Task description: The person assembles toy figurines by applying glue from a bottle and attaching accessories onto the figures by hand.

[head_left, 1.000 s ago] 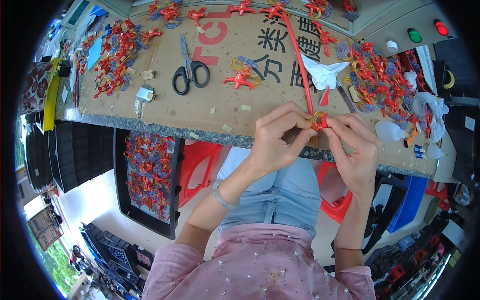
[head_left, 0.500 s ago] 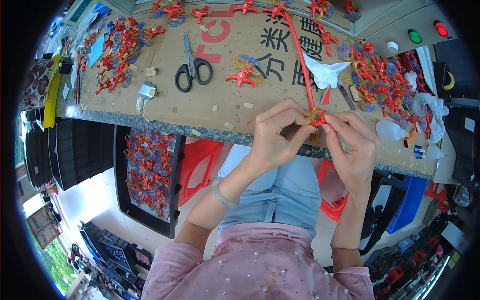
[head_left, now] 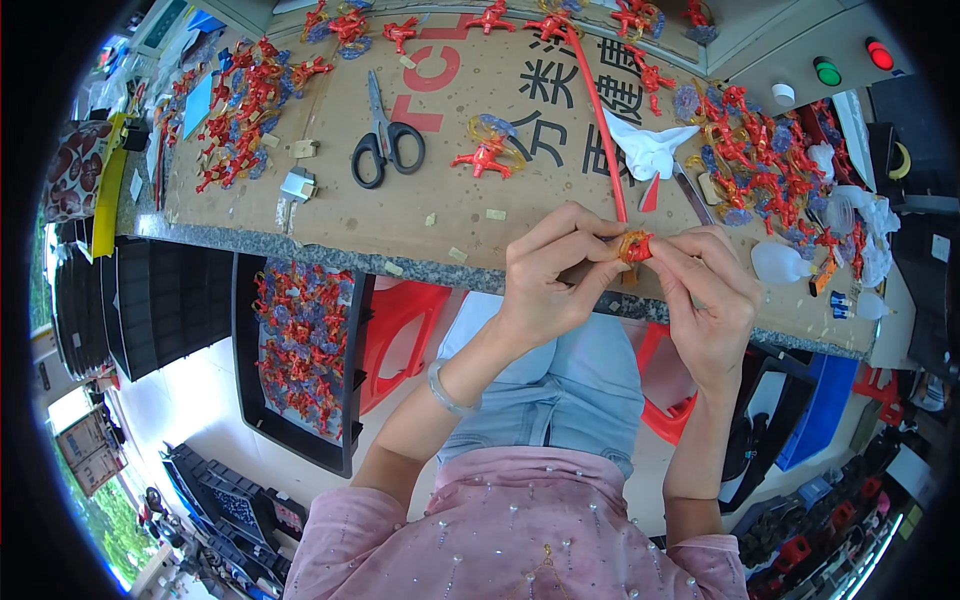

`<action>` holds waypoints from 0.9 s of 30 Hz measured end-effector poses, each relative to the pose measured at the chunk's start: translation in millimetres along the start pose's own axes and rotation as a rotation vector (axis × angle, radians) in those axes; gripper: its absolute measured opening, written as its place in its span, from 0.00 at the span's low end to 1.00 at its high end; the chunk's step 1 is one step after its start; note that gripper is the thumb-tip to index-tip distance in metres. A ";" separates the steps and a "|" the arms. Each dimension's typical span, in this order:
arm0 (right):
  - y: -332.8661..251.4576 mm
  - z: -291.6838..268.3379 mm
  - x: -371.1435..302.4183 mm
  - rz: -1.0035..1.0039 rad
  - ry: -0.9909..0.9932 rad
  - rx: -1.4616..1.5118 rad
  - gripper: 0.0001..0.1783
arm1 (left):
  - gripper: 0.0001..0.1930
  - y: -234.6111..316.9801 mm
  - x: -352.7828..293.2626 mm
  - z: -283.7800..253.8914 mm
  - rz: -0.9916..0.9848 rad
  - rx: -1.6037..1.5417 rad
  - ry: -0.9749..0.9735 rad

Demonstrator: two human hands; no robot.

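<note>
Between the fingertips of my two hands is a small red and yellow plastic figure (head_left: pixel 635 247), held just over the table's front edge. My left hand (head_left: pixel 562 262) pinches its yellow, ring-like side. On the red side, the thumb and fingers of my right hand (head_left: pixel 708 282) are closed. Fingers partly hide the piece. Behind it a long red rod (head_left: pixel 598 120) lies along the cardboard, its near end close to my left fingertips. Another red figure with yellow and purple loops (head_left: pixel 488 152) lies on the cardboard farther off.
Black-handled scissors (head_left: pixel 385 145) lie left of centre. Piles of red figures stand at left (head_left: pixel 235 115) and right (head_left: pixel 765 160). A white crumpled piece (head_left: pixel 652 150), tweezers (head_left: pixel 695 195) and a white bottle (head_left: pixel 780 262) are near my right hand. A black tray (head_left: pixel 345 425) of figures sits below the table's left side.
The small figure has turned in my fingertips, showing more of its yellow part, and shifted slightly left. Both hands keep their pinch and nearly the same place.
</note>
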State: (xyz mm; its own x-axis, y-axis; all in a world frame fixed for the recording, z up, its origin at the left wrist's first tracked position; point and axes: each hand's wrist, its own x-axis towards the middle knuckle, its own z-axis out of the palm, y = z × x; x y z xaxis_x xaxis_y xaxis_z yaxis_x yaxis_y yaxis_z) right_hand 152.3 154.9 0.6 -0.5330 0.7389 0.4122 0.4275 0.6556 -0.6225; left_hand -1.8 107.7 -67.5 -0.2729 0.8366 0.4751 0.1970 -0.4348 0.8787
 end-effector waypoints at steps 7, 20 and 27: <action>2.7 2.6 -0.4 0.024 0.018 0.022 0.14 | 0.08 0.8 1.2 -1.1 -0.017 0.001 -0.001; -2.2 17.9 16.1 0.143 0.145 0.143 0.11 | 0.03 7.1 9.2 -3.3 -0.414 -0.530 0.104; -7.2 13.6 29.2 0.074 0.085 0.107 0.09 | 0.02 5.0 8.4 -4.5 -0.444 -0.566 0.126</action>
State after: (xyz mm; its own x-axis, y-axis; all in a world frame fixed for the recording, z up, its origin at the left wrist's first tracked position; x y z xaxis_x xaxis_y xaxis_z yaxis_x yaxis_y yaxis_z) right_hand 123.7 169.6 8.2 -0.4377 0.7978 0.4147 0.3808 0.5823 -0.7183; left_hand -7.4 111.0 -58.9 -0.3270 0.9442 0.0400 -0.4655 -0.1978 0.8626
